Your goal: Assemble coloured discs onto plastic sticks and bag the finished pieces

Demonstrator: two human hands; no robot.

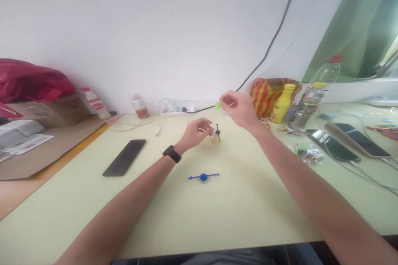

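My right hand [238,107] is raised over the table, pinching a small bright green plastic piece [218,106] between thumb and fingertips. Lower and to its left, my left hand [198,134] is closed, its fingertips at a thin red piece [211,136]. That red piece stands over a small yellowish, see-through base, partly hidden by the fingers. Just right of the left fingertips is a black arrow-like spinner [217,132], standing on end in this view. Nearer me on the table lies a blue arrow spinner [203,177] on a round clear base.
A black phone [124,157] lies left of my left forearm. Bottles, a striped bag [263,95], a clear plastic packet [311,153] and two phones with cables are at the right. A power strip [174,111] runs along the wall; boxes [62,109] stand far left.
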